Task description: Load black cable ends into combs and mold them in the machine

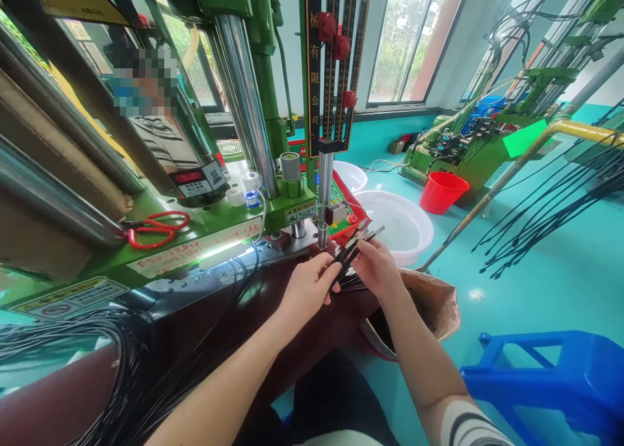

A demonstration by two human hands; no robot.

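In the head view, a small bundle of black cables point(345, 256) with silvery metal connector ends is held over the front of the dark red table point(273, 303). My left hand point(312, 282) is closed around the cables, thumb on top. Close beside it, my right hand point(377, 265) pinches the bundle near its metal ends, which point up and away from me. More dark cable ends lie just under my hands. The green press point(287, 205) with its steel column stands right behind them.
Looped black cables point(121, 342) lie at the table's left. Red-handled scissors point(158, 230) rest on the press. A paper-lined bin point(446, 303) stands under my right forearm, a white basin point(400, 222) beyond it. A blue stool point(575, 374) is at right. Cables point(526, 228) hang from a pole.
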